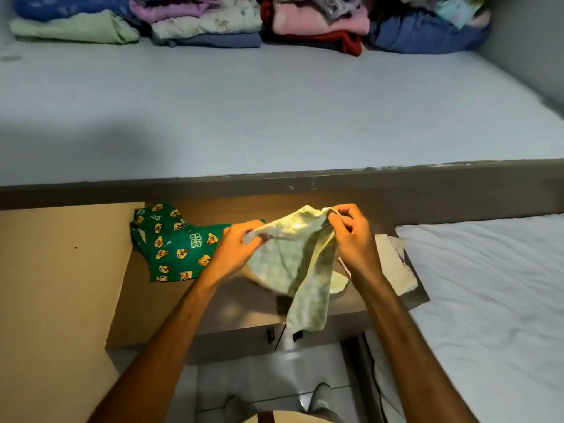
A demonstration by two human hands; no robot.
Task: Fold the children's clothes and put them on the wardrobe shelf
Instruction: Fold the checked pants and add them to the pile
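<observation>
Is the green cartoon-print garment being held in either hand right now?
No, the green garment lies on the table, while both hands grip the pale garment.

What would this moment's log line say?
left hand: grips pale green garment | right hand: pinches it | fold: unfinished

One head-worn view (wide-angle) looks steeply down, close over the small table [171, 312].

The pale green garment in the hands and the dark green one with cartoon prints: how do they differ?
The pale green garment is lifted, gripped by the left hand and right hand, hanging crumpled; the dark green garment lies flat on the brown surface, touched by neither hand. The pale one has a faint pattern; the dark one has bold cartoon prints. Both are small green clothes, not yet on the shelf.
</observation>
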